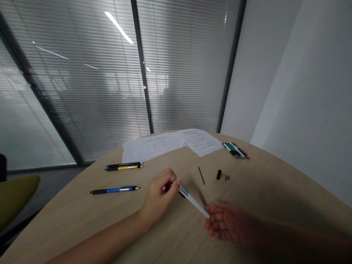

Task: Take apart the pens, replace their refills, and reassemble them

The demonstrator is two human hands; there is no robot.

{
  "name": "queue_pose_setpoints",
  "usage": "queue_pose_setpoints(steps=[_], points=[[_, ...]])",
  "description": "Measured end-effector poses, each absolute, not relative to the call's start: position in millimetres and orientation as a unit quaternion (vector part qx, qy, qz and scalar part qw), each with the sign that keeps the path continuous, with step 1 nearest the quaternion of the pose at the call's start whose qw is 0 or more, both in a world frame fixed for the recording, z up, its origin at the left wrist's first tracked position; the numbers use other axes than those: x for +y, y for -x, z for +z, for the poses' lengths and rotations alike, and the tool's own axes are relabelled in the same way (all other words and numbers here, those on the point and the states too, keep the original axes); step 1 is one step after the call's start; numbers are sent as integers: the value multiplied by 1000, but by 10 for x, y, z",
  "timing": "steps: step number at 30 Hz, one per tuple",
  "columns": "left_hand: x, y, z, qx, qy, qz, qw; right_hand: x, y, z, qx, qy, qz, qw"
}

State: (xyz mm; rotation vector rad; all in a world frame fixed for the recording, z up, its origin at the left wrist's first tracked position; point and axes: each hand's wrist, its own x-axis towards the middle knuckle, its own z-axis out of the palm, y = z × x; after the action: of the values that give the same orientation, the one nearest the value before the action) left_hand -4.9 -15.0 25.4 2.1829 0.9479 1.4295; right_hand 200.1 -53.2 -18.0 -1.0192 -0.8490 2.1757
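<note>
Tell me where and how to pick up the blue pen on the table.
Probably grip the blue pen mid-barrel, coming from above, thumb and finger closing across its long sides. It is slim and straight, lies flat, roughly left to right, and is apart from the yellow pen. The left hand is nearest but holds the white pen, so it would likely need freeing first.

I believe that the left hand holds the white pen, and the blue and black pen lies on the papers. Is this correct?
Not quite: the blue and black pen lies on the tabletop, apart from the papers, as the head view shows. The left hand does hold the white pen.
</note>
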Motion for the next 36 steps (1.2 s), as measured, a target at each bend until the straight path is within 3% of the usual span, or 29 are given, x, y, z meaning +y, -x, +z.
queue_pose_setpoints(steps=[10,15,21,25,30,33,36], points=[[-414,29,617,254,-847,460,81,-747,-1915,-235,-233,305,899,209],[-504,30,730,234,-852,460,93,-732,-1895,-222,-205,322,904,191],[-424,27,709,323,-787,497,174,-728,-1924,-144,-352,293,863,215],[-228,4,564,440,-649,532,320,-580,-1984,-171,-511,364,739,247],[-9,25,422,453,-515,552,474,-209,-2198,-256,-705,446,404,375],[59,61,364,455,-503,530,508,-37,-2320,-309,-726,471,297,404],[108,90,287,468,-509,524,497,26,-2371,-343,-724,496,279,390]])
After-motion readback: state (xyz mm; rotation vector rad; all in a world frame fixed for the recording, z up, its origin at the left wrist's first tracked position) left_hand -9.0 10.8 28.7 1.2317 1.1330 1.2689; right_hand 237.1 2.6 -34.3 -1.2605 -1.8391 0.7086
